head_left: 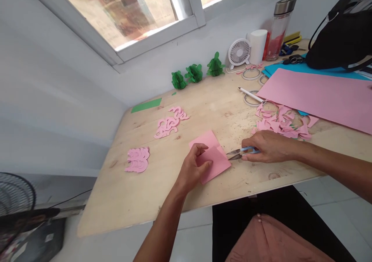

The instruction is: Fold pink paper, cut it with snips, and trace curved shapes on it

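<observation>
The left hand [195, 168] is curling closed around a folded piece of pink paper [220, 164], its thumb pressing on the upper face near the middle, while the paper is lying near the front edge of the bench [207, 111]. The right hand [266, 146] is closing around a pair of blue-handled snips [247, 150], whose blades are standing slightly apart with their tips at the paper's right edge; whether they are biting into it, I cannot tell. Beyond the right hand, pink scraps [280, 123] are lying in a loose heap, with a large pink sheet [319, 95] resting just behind them, over blue paper [277, 66]. To the left of the folded paper, a loose pile of curved pink cutouts [171, 122] and a neater pink stack [137, 160] are lying apart from each other. Along the wall, three green paper figures [194, 73] are standing in a row, and a small white fan [239, 52] is standing to their right, beside a white cylinder [258, 47]. A white pen [251, 94] is lying across a thin ring [252, 105].
</observation>
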Demonstrator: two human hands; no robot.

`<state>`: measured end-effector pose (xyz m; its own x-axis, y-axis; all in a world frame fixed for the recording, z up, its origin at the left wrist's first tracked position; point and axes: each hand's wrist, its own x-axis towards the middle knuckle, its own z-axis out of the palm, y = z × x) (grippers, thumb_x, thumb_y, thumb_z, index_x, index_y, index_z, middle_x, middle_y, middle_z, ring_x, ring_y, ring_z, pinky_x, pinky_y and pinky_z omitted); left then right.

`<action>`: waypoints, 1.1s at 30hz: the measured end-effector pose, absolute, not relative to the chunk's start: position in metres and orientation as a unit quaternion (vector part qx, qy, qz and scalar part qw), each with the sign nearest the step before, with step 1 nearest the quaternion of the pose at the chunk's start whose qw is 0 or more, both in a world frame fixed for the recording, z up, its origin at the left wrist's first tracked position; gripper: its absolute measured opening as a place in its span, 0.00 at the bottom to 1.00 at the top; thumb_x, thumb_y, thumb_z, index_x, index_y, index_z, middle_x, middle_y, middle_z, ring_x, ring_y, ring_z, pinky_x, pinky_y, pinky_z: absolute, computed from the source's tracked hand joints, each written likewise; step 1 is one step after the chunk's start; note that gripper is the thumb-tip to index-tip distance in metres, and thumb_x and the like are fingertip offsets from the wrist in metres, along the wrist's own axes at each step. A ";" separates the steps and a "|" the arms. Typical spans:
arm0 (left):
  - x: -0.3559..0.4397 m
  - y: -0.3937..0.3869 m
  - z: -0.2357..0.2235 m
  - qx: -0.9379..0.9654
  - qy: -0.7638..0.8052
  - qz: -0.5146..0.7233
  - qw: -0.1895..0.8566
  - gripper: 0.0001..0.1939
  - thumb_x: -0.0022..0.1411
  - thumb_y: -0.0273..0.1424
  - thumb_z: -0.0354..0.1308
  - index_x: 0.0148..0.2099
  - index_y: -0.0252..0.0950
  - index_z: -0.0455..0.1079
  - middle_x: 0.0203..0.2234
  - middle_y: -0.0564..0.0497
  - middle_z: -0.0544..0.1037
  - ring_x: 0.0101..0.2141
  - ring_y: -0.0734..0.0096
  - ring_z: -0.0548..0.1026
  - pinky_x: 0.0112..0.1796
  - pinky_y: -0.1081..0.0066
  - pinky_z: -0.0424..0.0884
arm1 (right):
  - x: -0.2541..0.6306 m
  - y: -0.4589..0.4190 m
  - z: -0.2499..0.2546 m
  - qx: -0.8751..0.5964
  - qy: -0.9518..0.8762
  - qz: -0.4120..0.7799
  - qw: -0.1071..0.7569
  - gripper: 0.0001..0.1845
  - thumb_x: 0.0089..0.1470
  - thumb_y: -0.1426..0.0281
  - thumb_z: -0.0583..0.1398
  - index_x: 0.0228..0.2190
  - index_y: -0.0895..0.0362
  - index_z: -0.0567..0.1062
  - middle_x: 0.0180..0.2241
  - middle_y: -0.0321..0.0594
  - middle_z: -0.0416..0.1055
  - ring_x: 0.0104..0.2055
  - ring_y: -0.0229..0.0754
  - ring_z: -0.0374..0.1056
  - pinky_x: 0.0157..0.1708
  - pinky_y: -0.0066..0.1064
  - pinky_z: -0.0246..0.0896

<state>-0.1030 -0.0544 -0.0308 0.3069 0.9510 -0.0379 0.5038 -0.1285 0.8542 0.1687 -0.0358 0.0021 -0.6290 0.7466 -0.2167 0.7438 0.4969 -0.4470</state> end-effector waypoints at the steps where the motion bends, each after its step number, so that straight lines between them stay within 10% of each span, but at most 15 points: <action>1: -0.103 -0.054 -0.031 0.697 0.519 0.277 0.410 0.15 0.55 0.29 0.57 0.46 0.41 0.61 0.40 0.51 0.70 0.42 0.68 0.69 0.44 0.67 0.66 | 0.168 -0.036 0.003 -0.426 -0.867 0.257 0.000 0.16 0.56 0.58 0.52 0.25 0.56 0.68 0.20 0.37 0.64 0.23 0.38 0.58 0.23 0.28 0.40; 22: -0.104 -0.054 -0.032 0.707 0.514 0.269 0.404 0.15 0.55 0.28 0.57 0.46 0.41 0.62 0.39 0.51 0.70 0.41 0.68 0.70 0.40 0.69 0.68 | 0.163 -0.042 0.002 -0.371 -0.886 0.276 -0.030 0.15 0.56 0.59 0.53 0.26 0.56 0.69 0.21 0.37 0.66 0.23 0.37 0.59 0.24 0.29 0.42; 33: -0.097 -0.065 -0.051 0.881 0.423 0.184 0.106 0.18 0.66 0.28 0.47 0.55 0.44 0.67 0.60 0.46 0.63 0.62 0.57 0.56 0.58 0.52 0.53 | 0.161 -0.049 -0.004 -0.375 -0.889 0.258 -0.046 0.14 0.56 0.60 0.53 0.25 0.56 0.68 0.20 0.37 0.67 0.21 0.37 0.60 0.23 0.28 0.41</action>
